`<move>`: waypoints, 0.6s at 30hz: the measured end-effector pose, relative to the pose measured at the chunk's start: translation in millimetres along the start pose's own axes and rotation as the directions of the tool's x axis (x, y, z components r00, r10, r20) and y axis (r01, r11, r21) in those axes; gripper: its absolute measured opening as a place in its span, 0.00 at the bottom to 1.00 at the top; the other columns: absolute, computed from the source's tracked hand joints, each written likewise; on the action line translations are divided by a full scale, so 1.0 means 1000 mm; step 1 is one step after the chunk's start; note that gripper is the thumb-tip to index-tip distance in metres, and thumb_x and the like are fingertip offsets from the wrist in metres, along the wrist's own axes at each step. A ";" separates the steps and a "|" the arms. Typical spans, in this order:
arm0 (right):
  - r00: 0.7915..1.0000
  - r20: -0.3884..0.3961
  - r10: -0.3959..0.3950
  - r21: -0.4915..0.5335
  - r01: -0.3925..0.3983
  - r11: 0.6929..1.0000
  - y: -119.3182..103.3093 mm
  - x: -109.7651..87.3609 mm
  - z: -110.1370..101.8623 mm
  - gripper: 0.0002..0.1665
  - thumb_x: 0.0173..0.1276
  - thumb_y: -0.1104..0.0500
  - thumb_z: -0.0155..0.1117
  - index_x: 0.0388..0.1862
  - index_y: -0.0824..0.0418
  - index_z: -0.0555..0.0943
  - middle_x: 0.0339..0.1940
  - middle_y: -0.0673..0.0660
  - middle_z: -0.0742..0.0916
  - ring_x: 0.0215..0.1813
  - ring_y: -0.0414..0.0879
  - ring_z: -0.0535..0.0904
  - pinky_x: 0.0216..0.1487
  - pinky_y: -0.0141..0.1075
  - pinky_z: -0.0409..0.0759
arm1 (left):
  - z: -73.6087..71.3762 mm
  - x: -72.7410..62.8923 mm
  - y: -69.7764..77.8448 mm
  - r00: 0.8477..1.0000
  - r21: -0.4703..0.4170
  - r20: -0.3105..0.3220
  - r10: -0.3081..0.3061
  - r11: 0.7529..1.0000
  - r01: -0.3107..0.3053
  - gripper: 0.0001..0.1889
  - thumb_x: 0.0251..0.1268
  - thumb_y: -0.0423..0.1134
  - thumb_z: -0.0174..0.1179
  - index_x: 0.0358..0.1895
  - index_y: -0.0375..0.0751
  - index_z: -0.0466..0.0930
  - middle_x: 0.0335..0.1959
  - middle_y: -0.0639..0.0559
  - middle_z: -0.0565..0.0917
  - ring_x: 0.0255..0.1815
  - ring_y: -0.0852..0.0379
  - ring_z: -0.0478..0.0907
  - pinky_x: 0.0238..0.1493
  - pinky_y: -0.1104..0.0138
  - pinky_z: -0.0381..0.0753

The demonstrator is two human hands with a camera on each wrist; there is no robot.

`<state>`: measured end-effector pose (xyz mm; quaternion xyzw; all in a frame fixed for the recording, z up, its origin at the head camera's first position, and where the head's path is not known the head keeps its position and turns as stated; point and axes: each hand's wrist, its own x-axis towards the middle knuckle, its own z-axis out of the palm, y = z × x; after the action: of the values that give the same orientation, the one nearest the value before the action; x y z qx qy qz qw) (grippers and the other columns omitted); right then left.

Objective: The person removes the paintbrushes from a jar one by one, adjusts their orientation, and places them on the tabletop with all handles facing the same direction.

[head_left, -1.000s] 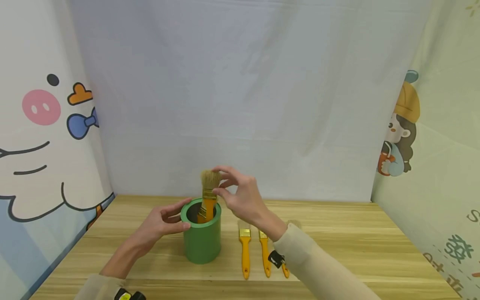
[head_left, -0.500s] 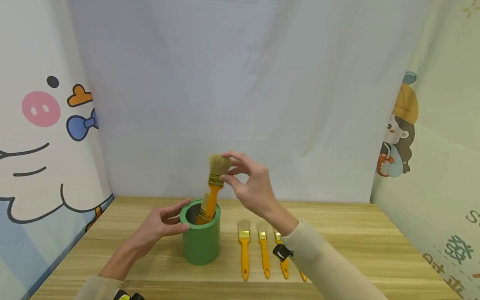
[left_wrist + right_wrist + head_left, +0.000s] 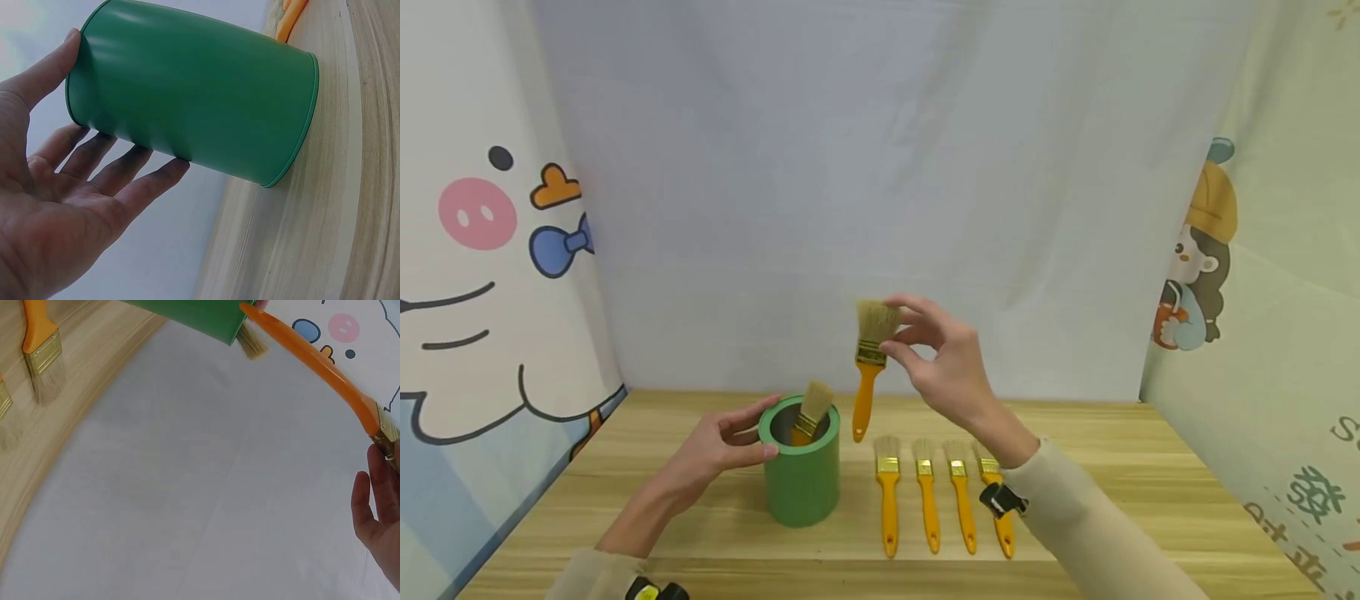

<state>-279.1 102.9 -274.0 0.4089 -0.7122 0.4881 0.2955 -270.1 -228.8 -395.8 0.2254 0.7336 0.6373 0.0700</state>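
Observation:
A wide paintbrush (image 3: 870,354) with an orange handle hangs upright, bristles up, over the table. My right hand (image 3: 951,358) pinches it near the metal band and bristles. In the right wrist view the orange handle (image 3: 319,362) reaches away from the fingertips. A green can (image 3: 802,492) stands upright to the left, with another paintbrush (image 3: 815,407) leaning in it, bristles up. My left hand (image 3: 718,442) holds the can's left side, thumb and fingertips touching it; the left wrist view shows the fingers spread along the can's wall (image 3: 194,94).
Several orange-handled paintbrushes lie in a row to the right of the can, bristles away from me, among them the leftmost brush (image 3: 889,500) and the rightmost brush (image 3: 1004,533). The wooden table (image 3: 1112,475) ends at a pale cloth backdrop (image 3: 880,167).
My right hand has lifted the wide paintbrush up out of the green can and carried it to the right. The left hand stays at the can; the other paintbrush remains inside.

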 end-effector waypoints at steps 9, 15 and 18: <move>0.997 0.013 0.082 -0.033 -0.081 0.996 0.015 -0.028 -0.024 0.31 0.64 0.76 0.75 0.65 0.62 0.83 0.46 0.59 0.90 0.41 0.51 0.89 0.48 0.39 0.88 | -0.001 0.001 -0.001 1.000 0.007 0.003 0.001 1.000 -0.001 0.40 0.71 0.35 0.69 0.83 0.35 0.61 0.81 0.38 0.63 0.75 0.25 0.64 0.69 0.40 0.73; 0.992 0.033 0.121 -0.032 -0.120 0.992 0.023 -0.049 -0.033 0.31 0.63 0.77 0.75 0.65 0.64 0.82 0.51 0.61 0.89 0.42 0.52 0.89 0.48 0.39 0.88 | 0.000 0.000 0.000 1.000 0.009 -0.004 -0.002 1.000 0.002 0.40 0.71 0.35 0.69 0.82 0.35 0.61 0.81 0.37 0.63 0.75 0.25 0.64 0.68 0.42 0.74; 0.987 0.042 0.157 -0.040 -0.155 0.987 0.027 -0.058 -0.037 0.31 0.63 0.77 0.74 0.65 0.63 0.82 0.52 0.61 0.89 0.41 0.52 0.89 0.47 0.39 0.88 | 0.000 0.000 0.001 1.000 0.011 -0.008 0.000 1.000 0.000 0.40 0.71 0.35 0.69 0.82 0.35 0.62 0.80 0.37 0.64 0.74 0.26 0.65 0.68 0.42 0.74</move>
<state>-272.7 159.6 -321.1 0.3572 -0.7574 0.4873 0.2475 -269.8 -228.6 -395.3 0.2233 0.7374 0.6341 0.0657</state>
